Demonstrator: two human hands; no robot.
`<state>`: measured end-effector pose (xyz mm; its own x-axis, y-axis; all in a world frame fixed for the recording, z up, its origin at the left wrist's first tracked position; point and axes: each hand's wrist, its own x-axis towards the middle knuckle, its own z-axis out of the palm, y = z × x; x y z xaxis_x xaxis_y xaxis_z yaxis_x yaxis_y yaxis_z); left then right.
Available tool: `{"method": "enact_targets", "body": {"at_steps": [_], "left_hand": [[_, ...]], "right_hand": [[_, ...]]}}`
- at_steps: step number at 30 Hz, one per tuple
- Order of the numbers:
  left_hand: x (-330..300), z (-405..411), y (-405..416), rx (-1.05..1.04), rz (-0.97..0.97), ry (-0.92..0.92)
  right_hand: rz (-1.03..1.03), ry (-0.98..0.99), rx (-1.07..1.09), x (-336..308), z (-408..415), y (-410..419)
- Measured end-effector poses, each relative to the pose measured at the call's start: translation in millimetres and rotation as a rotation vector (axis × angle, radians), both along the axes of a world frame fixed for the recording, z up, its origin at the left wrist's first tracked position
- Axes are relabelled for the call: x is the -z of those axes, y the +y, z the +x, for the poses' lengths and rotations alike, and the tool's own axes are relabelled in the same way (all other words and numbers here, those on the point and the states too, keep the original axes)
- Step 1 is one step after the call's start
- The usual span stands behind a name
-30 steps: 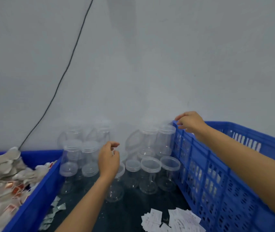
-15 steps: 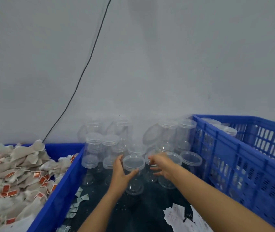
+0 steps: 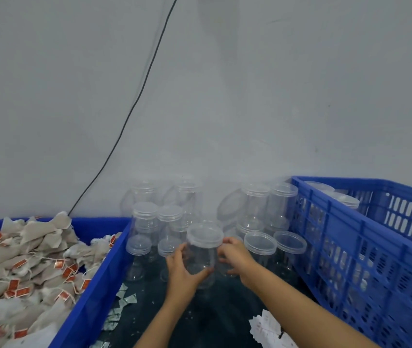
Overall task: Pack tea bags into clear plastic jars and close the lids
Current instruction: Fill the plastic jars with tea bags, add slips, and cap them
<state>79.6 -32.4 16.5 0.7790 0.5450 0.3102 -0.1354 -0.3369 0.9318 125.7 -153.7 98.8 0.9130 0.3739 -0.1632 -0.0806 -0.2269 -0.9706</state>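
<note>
A clear plastic jar (image 3: 203, 249) with its lid on stands between my hands at the centre, in front of several other lidded clear jars (image 3: 260, 243) stacked against the wall. My left hand (image 3: 182, 268) wraps round the jar's body from the left, thumb across its front. My right hand (image 3: 235, 257) touches the jar's right side just under the lid, fingers curled. A heap of white tea bags (image 3: 24, 267) with red tags fills the blue bin (image 3: 94, 297) on the left.
A blue slotted crate (image 3: 350, 259) stands on the right with lidded jars inside. Small paper labels (image 3: 270, 330) lie on the dark tabletop near my right forearm, silver sachets (image 3: 124, 297) beside the bin. A black cable (image 3: 134, 106) runs up the grey wall.
My right hand left the crate's rim and came down to the jars. Both hands have closed on one lidded jar and drawn it out of the group toward me.
</note>
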Motion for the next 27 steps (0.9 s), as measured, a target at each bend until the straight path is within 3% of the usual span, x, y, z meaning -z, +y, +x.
{"method": "enact_targets", "body": {"at_steps": [5, 11, 16, 20, 22, 27], "left_hand": [[-24.5, -37.5, -6.5, 0.026, 0.133, -0.09], [13.5, -87.0, -25.2, -0.039, 0.155, -0.072], [31.0, -110.2, -40.1, -0.076, 0.355, 0.042], [37.2, -121.3, -43.2, -0.097, 0.436, 0.06], [38.4, -126.2, -41.0, -0.051, 0.475, 0.035], [38.5, -132.3, -20.0, 0.213, 0.277, 0.039]], "right_hand": [[0.023, -0.121, -0.174, -21.9, -26.3, -21.9], [0.133, -0.122, -0.333, 11.5, -65.9, -49.1], [0.243, -0.173, -0.009, 55.5, -93.0, -34.8], [0.305, -0.269, 0.111, 79.4, -106.7, -28.7], [0.333, -0.342, 0.119, 84.1, -110.0, -31.7], [0.413, -0.374, -0.042, 87.3, -107.6, -43.9]]}}
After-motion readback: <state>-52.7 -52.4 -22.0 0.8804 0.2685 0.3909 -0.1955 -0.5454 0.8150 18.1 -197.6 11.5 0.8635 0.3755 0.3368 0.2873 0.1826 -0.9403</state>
